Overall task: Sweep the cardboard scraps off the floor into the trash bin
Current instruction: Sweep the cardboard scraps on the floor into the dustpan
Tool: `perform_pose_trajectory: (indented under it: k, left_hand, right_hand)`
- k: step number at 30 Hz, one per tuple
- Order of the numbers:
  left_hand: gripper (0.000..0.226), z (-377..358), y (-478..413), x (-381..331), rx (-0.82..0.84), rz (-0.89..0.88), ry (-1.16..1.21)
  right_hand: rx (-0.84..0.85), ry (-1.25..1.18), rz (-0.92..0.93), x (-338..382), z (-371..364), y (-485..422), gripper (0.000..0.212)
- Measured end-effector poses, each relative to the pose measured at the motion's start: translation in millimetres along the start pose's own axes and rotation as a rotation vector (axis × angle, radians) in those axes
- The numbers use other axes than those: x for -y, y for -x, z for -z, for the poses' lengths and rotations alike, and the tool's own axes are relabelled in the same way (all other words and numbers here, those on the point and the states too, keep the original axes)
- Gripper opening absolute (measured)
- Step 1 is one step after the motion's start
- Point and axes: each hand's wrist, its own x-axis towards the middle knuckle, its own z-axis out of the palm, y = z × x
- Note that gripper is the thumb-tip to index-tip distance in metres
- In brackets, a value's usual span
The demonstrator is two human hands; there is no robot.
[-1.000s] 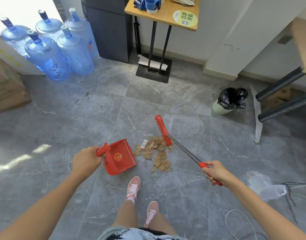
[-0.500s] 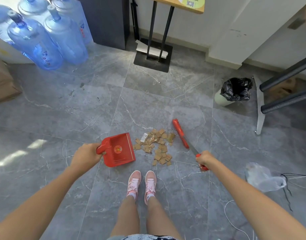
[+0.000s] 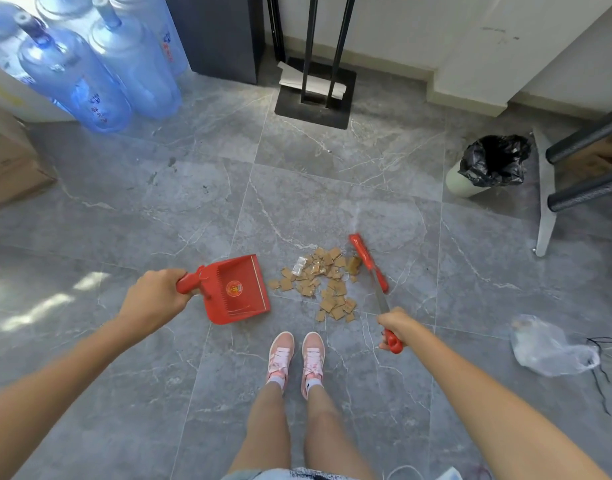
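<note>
A pile of brown cardboard scraps [image 3: 327, 284] lies on the grey tile floor just ahead of my pink shoes. My left hand [image 3: 155, 299] grips the handle of a red dustpan [image 3: 237, 289], which sits left of the pile with its open mouth toward the scraps. My right hand [image 3: 396, 325] holds the handle of a red broom [image 3: 368, 263]; its head rests on the floor at the pile's right edge. The trash bin [image 3: 488, 166], pale with a black liner, stands at the far right.
Large blue water bottles [image 3: 90, 71] stand at the far left beside a cardboard box [image 3: 10, 164]. A black table base [image 3: 315, 95] is straight ahead. A chair's legs [image 3: 546, 188] sit next to the bin. A clear plastic bag [image 3: 546, 344] and cables lie at my right.
My feet have come together and I have stepped closer to the pile. The broom head moved from the pile's far side to its right edge. The dustpan stays left of the scraps.
</note>
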Motion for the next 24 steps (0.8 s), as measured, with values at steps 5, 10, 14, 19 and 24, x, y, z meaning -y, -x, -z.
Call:
perform_pose_trajectory:
  k: [5, 10, 14, 19, 24]
  left_hand:
    - [0.029, -19.6, -5.3, -10.9, 0.057, 0.000, 0.051]
    - [0.046, -20.8, -17.1, -17.7, 0.043, -0.004, 0.089]
    - [0.046, -19.4, -13.2, -20.6, 0.066, -0.074, -0.023]
    - [0.041, -16.0, -23.6, -44.1, 0.055, -0.120, -0.085]
    - [0.040, -10.8, -23.0, -57.5, 0.055, -0.102, -0.093]
  right_hand:
    - [0.009, -0.068, 0.007, 6.3, -12.8, -2.1, 0.020]
    - [-0.125, 0.036, 0.046, -0.2, -40.6, -14.5, 0.013]
    - [-0.147, 0.049, 0.077, 4.8, -53.6, -4.9, 0.019]
    - [-0.116, -0.017, 0.092, 14.2, -46.7, -6.3, 0.018]
    - [-0.086, -0.067, 0.089, 7.1, -33.2, -9.7, 0.017]
